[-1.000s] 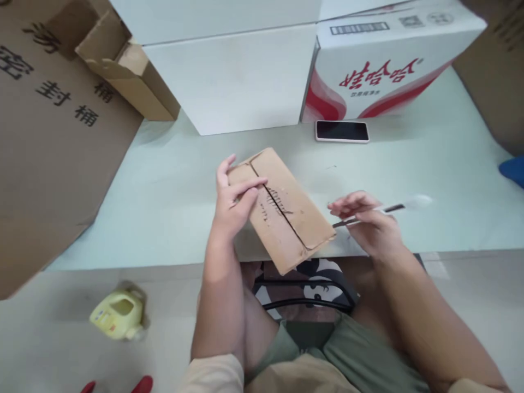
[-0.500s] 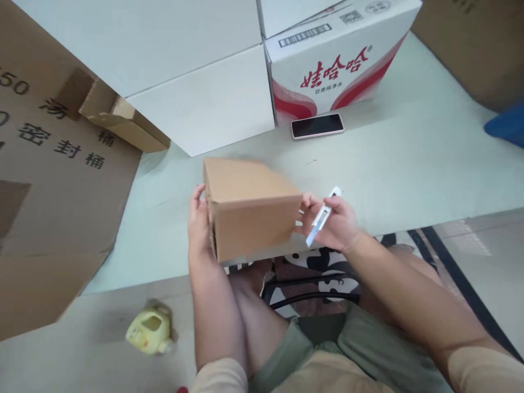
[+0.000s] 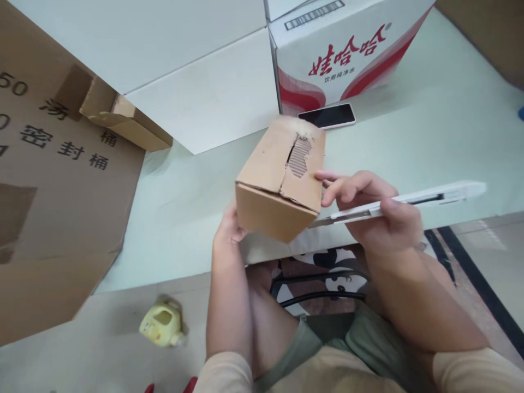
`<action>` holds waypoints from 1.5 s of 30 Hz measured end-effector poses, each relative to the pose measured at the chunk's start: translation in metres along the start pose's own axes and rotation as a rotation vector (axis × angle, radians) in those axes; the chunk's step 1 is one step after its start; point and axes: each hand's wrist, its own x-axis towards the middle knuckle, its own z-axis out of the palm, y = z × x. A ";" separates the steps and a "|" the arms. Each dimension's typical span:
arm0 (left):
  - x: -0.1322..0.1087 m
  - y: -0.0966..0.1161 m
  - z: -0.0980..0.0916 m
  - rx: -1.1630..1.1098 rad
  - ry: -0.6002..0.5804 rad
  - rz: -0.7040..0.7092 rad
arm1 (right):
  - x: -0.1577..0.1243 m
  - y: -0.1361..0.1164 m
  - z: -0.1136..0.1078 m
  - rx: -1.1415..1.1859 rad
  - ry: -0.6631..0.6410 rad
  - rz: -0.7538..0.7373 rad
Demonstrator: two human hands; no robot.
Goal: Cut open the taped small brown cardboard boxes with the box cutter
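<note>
A small brown cardboard box [image 3: 270,158] is held up over the table, tilted, with a seam and a torn patch of bare corrugation on its upper face. My left hand [image 3: 230,225] grips its near left side, most of the fingers hidden behind the box. In my right hand [image 3: 376,213] is a white utility knife [image 3: 426,199], held between thumb and palm with its blade out toward the box's lower right corner. Fingertips of that hand meet the box's right edge. Whether the blade touches the cardboard I cannot tell.
A phone [image 3: 329,115] lies behind the box, against a white and red carton [image 3: 344,65]. White boxes [image 3: 213,93] stand at the back left. A large printed cardboard carton [image 3: 61,207] is at the left. On the floor sits a yellow jug [image 3: 162,325].
The box has been turned and tipped, so the face with the seam and torn patch now shows. My right hand has moved right, and the knife has swung to nearly level.
</note>
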 end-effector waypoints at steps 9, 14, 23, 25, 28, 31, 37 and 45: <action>0.011 0.010 0.010 0.124 -0.195 0.590 | -0.002 -0.001 -0.018 0.078 -0.131 0.013; 0.023 -0.005 0.028 0.228 -0.473 0.613 | -0.008 0.000 -0.016 0.033 -0.201 0.064; 0.000 -0.031 0.055 0.276 -0.368 0.886 | -0.011 -0.014 -0.017 -0.317 0.251 -0.144; -0.010 -0.038 0.064 0.248 -0.318 0.924 | -0.012 -0.014 -0.015 -0.513 0.266 -0.123; -0.021 -0.039 0.070 0.324 -0.282 0.997 | -0.011 -0.011 -0.010 -0.698 0.181 -0.065; -0.026 -0.031 0.070 0.471 -0.310 1.002 | -0.009 -0.009 -0.005 -0.803 0.120 -0.062; -0.027 -0.023 0.071 0.551 -0.354 0.961 | -0.006 -0.007 0.006 -0.961 0.152 -0.125; -0.028 -0.026 0.069 0.605 -0.327 0.949 | -0.009 -0.010 0.010 -1.062 0.167 -0.180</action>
